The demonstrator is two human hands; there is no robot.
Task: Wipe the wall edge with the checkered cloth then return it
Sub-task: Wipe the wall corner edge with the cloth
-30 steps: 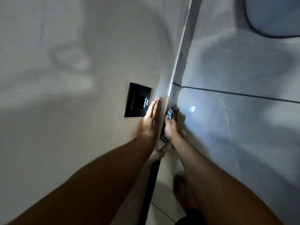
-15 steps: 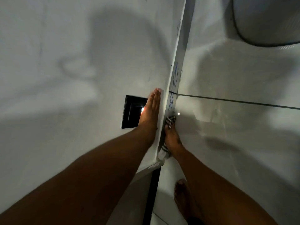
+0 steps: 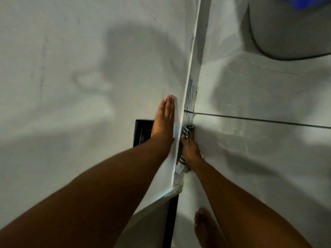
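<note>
A narrow white wall edge (image 3: 194,74) runs down the middle of the view, with blue pen scribbles on it. My right hand (image 3: 189,149) presses the black-and-white checkered cloth (image 3: 187,130) against that edge, just below a dark line. Part of the cloth hangs out under my wrist (image 3: 181,167). My left hand (image 3: 163,119) lies flat on the white wall left of the edge, fingers straight and together, holding nothing.
A black switch plate (image 3: 141,133) sits on the left wall, partly under my left hand. Right of the edge is a glossy tiled surface with a dark grout line (image 3: 259,120). A grey round object (image 3: 290,27) is top right. My bare foot (image 3: 204,224) stands below.
My left hand has slid up the wall past the switch plate. My right hand with the cloth has moved up the edge toward the dark line.
</note>
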